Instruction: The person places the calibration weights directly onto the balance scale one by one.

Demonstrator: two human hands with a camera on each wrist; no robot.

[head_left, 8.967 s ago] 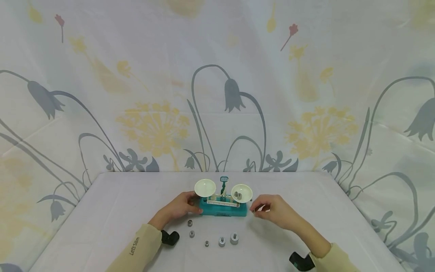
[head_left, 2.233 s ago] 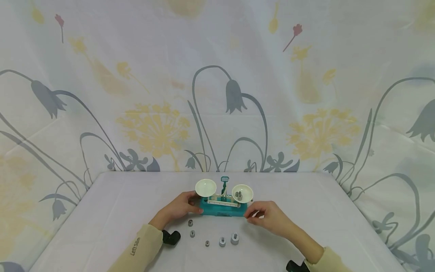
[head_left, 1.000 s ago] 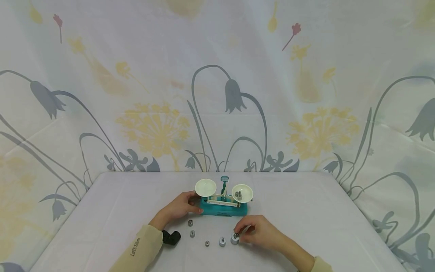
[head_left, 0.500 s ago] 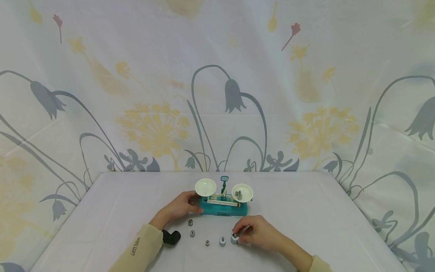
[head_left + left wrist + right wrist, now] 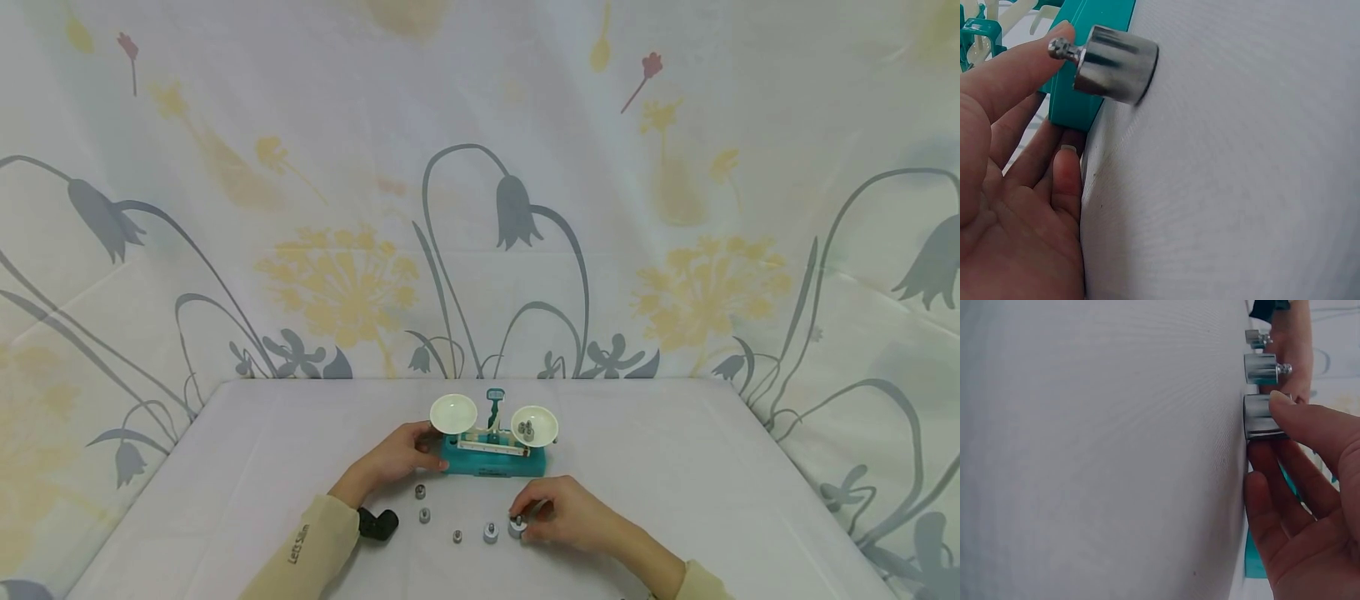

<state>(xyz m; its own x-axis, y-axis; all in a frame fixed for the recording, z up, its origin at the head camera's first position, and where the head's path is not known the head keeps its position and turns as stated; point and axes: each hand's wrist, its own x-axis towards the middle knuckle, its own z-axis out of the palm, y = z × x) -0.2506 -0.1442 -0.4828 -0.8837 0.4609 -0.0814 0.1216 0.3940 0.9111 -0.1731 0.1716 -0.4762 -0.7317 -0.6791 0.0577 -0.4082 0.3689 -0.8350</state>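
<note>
A teal balance scale with two white pans stands on the table. My left hand grips its left end, thumb at the front corner and fingers round the side, as the left wrist view shows. Small metal weights sit in the right pan; the left pan holds nothing visible. My right hand pinches the largest cylindrical weight between thumb and fingers, its base on or very near the tabletop. Just left of it stands a smaller knobbed weight.
More weights stand in front of the scale: a tiny one and two near my left wrist, one lower and one upper. A black wrist device sits by the left sleeve. Behind the table hangs a flower-patterned cloth.
My right hand has moved from the scale's right end down to the largest weight and pinches it; lately hand and weight shift very slightly left. My left hand stays on the scale.
</note>
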